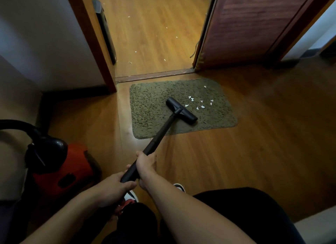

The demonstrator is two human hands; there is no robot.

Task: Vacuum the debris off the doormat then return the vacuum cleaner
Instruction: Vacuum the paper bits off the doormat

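Note:
An olive-green doormat point(151, 105) lies on the wooden floor before a doorway. Several white scraps of debris point(200, 102) sit on its right half. The black floor head point(181, 110) of the vacuum rests on the mat's middle, just left of the scraps. Its black wand point(160, 134) runs back toward me. My right hand point(145, 163) grips the wand higher up, and my left hand point(112, 187) grips its lower end. The red and black vacuum body point(67, 165) stands on the floor at my left, with a black hose point(16, 124) arching from it.
More white scraps point(135, 51) dot the floor beyond the threshold point(154, 74). A brown door point(251, 25) stands open at right, the door frame point(91, 40) and white wall at left. A dark upright object point(105, 29) leans inside the doorway. My shoes point(131, 198) and dark trousers show below.

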